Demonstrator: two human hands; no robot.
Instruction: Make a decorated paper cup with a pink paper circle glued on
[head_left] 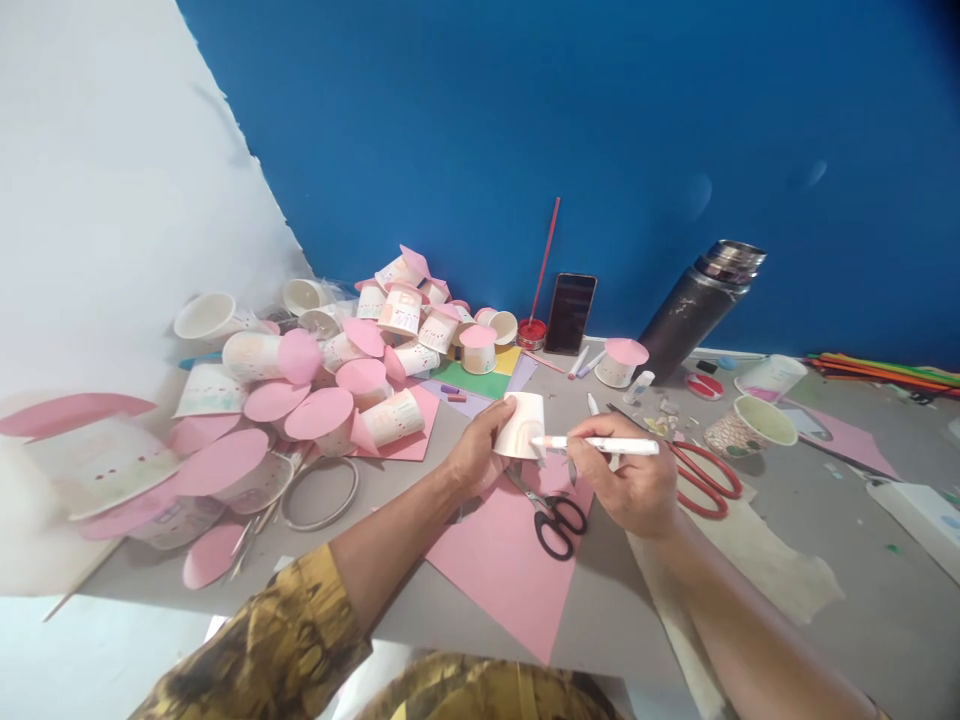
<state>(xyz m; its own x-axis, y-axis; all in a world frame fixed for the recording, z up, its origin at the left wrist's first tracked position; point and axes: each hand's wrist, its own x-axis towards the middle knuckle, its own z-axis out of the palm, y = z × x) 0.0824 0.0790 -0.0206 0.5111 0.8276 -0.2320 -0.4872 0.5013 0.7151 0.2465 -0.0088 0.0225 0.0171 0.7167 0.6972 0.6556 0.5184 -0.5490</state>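
My left hand [478,450] is closed round the side of a white paper cup [521,420], which is held upside down above the table. A faint pale orange arch shows on the cup's side. In my right hand [634,480] is a white marker pen [611,445], its tip at the cup's surface on that arch. Below the cup lie black-handled scissors [559,525] on a sheet of pink paper [510,570]. Red-handled scissors [709,480] rest just right of my right hand.
Many decorated cups with pink paper discs [319,410] are heaped at the left. A black flask [694,310], a phone [571,313] and a red pot with a stick [532,333] stand along the blue wall. A patterned cup [750,427] lies at the right.
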